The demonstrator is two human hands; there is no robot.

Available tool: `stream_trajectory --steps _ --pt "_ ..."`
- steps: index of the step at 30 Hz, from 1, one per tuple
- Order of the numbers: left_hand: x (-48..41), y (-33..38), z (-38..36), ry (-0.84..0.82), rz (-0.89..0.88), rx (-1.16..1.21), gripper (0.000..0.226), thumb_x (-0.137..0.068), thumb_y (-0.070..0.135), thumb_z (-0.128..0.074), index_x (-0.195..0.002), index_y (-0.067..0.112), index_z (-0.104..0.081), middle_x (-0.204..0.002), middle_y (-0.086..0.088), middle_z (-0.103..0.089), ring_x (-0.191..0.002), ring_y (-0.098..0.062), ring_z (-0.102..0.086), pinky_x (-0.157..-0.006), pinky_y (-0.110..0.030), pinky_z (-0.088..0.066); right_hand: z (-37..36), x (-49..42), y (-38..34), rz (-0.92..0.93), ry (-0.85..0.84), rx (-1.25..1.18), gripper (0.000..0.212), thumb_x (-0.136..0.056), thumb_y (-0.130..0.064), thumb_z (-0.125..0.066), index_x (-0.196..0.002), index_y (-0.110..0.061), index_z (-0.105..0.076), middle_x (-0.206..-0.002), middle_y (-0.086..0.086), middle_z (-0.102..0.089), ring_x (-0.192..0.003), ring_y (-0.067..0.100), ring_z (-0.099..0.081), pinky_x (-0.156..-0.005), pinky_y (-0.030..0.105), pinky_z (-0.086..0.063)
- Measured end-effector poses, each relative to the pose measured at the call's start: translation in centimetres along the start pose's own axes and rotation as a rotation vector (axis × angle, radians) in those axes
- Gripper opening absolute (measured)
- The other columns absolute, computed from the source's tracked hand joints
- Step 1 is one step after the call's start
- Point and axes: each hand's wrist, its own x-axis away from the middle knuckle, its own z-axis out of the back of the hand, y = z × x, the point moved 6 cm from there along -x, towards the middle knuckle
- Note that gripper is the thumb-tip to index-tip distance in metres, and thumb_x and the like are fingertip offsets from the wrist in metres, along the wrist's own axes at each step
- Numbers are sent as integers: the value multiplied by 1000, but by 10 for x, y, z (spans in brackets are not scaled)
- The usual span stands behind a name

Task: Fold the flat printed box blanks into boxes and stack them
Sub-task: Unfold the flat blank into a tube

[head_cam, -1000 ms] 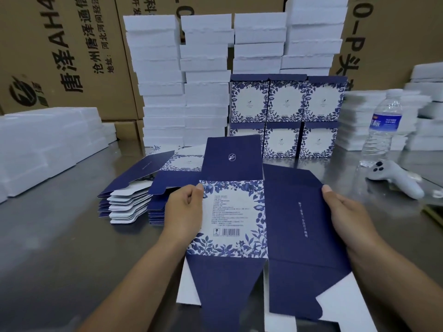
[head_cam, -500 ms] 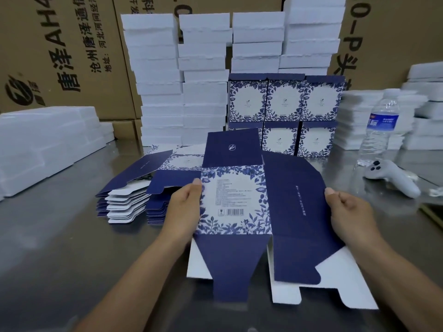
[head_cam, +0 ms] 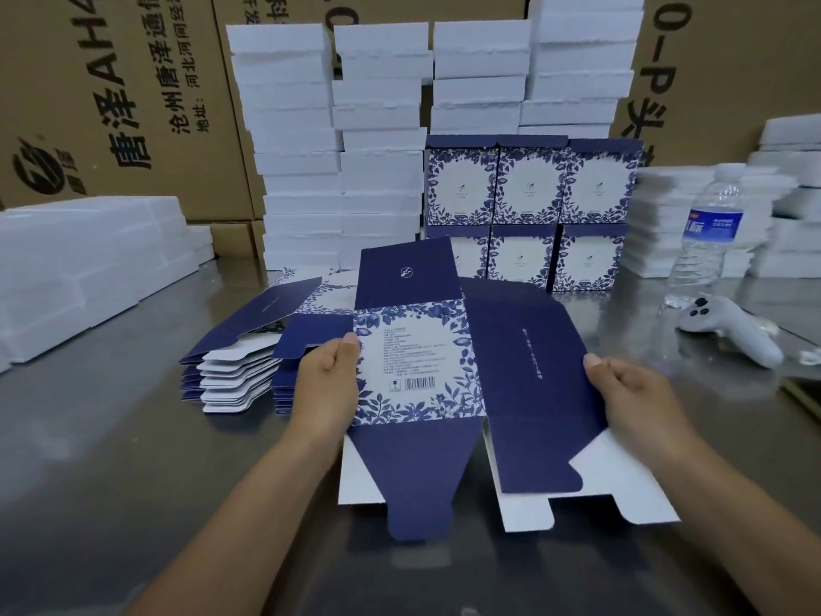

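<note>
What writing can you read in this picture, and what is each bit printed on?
"唐泽" and "AH4", cut off: left carton.
"沧州唐泽通信" and "地址:河北河间经", cut off: same left carton.
"-0-P头": right carton.
On the box blank: small print, barcode digits and a white line of text, all too small to read.
On the water bottle: label blurred.
On the folded boxes: logo text too small.

Soft even light — edges warped

On the steel table [head_cam: 111, 460], a water bottle [head_cam: 710, 235] stands at two o'clock, with a white controller [head_cam: 733, 331] lying just beside it. White foam stacks [head_cam: 293, 126] rise at twelve o'clock, brown cartons [head_cam: 111, 104] behind them.
</note>
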Motion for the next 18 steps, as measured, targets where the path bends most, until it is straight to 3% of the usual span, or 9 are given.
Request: stream_trajectory --steps 2,4,6,9,13,16,18 --pt "0 -4 -3 -37 78 65 31 -101 32 -41 -80 12 -52 -72 -6 -47 -65 -16 -42 -51 -21 -30 2 1 -1 -1 11 12 42 -99 -17 -46 -69 12 -55 -66 10 -52 -54 13 -43 -39 12 -28" --pt "0 -6 -8 -66 149 110 38 -101 37 -39 -85 8 -59 -81 -8 -58 -73 -18 -53 -60 -26 -37 4 2 -3 -10 39 12 42 -98 -17 -46 -60 1 -51 -57 6 -50 -42 5 -39 -38 12 -28" --pt "1 -5 -11 -99 153 99 41 -101 36 -39 -88 7 -64 -83 -1 -66 -77 -16 -61 -65 -25 -43 9 0 0 -33 84 18 43 -99 -19 -46 -67 9 -50 -62 9 -47 -50 10 -40 -41 19 -27" --pt "4 2 -13 -146 15 4 41 -102 23 -38 -92 -11 -58 -79 -8 -59 -74 -17 -52 -62 -25 -40 14 -3 5 -71 118 35 47 -98 -25 -47 -84 19 -52 -71 12 -46 -65 19 -39 -48 25 -26" --pt "2 2 -7 -103 -13 -5 42 -101 21 -41 -81 -14 -52 -78 -12 -48 -72 -19 -41 -59 -25 -33 8 -3 9 -81 92 -51 45 -98 -26 -48 -95 18 -56 -78 31 -62 -68 20 -49 -65 29 -36" --pt "-1 1 -4 -60 -16 -20 41 -101 22 -42 -79 -11 -53 -78 -10 -48 -70 -17 -39 -47 -18 -28 3 0 8 -128 49 -179 36 -97 -29 -49 -79 -7 -71 -63 -1 -71 -55 9 -63 -58 25 -47" --pt "-2 1 -1 -23 -27 -27 37 -101 21 -42 -74 -2 -49 -75 -11 -44 -67 -17 -36 -44 -17 -26 2 3 6 -160 9 -195 36 -96 -30 -50 -70 -14 -69 -56 -6 -69 -45 6 -62 -43 19 -46"
